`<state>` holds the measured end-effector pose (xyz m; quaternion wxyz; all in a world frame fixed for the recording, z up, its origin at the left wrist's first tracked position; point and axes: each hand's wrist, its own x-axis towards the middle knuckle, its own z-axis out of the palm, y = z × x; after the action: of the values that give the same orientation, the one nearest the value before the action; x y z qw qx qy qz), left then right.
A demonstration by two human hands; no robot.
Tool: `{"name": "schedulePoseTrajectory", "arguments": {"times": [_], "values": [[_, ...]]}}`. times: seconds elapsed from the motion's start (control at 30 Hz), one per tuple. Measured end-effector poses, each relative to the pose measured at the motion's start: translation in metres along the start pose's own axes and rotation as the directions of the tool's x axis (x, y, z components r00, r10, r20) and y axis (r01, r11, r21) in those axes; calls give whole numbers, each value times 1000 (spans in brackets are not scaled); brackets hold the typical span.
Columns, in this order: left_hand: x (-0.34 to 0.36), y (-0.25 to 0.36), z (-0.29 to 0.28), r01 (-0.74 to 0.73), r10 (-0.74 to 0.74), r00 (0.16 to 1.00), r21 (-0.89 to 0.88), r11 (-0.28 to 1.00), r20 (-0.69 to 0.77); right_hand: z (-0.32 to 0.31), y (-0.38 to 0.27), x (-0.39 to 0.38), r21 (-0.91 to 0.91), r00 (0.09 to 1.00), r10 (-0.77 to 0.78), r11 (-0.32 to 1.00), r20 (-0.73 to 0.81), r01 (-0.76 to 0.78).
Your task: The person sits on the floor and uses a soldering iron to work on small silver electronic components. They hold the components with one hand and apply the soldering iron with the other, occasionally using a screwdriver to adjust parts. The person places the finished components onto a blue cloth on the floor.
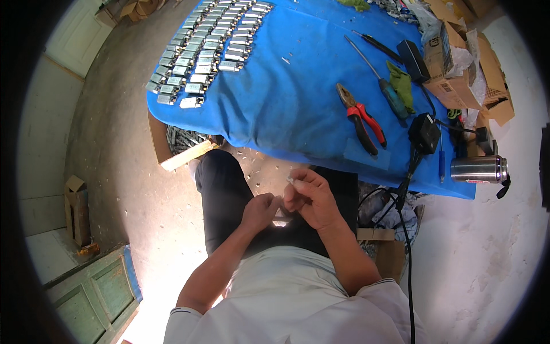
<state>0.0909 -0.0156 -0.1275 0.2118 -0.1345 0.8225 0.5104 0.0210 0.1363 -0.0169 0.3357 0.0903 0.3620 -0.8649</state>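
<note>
Over my lap, in front of the table edge, both hands are close together. My right hand point(314, 200) is closed, with a small whitish piece point(290, 180) pinched between thumb and forefinger; its kind is too small to tell. Just left of it, my left hand point(261, 212) is closed too, thumb pressed to the curled fingers, and what it may hold is hidden. The blue cloth point(286, 109) on the table lies beyond them. Several rows of small silver metal blocks point(201, 78) with brassy ends stand at its far left.
Red-handled pliers point(366, 127), a teal-handled screwdriver point(391, 98), a black power adapter point(424, 133) and a steel flask point(479, 169) line the table's right side. Torn cardboard boxes point(452, 92) stand behind. A black cable point(408, 246) hangs down at right; a box of metal parts point(186, 157) sits under the left edge.
</note>
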Motion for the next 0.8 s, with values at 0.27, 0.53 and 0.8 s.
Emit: {"name": "schedulePoseTrajectory", "arguments": {"times": [0.27, 0.53, 0.8], "values": [[-3, 15, -6, 26, -26, 1000, 55, 998, -5, -5, -9, -5, -250, 969, -116, 966, -217, 59], [-2, 20, -6, 31, -30, 1000, 85, 996, -7, -42, -10, -3, -373, 941, -175, 926, -290, 57], [-8, 4, -4, 25, -20, 999, 134, 991, -38, -52, 22, 2, -542, 926, -170, 839, -337, -44]]}}
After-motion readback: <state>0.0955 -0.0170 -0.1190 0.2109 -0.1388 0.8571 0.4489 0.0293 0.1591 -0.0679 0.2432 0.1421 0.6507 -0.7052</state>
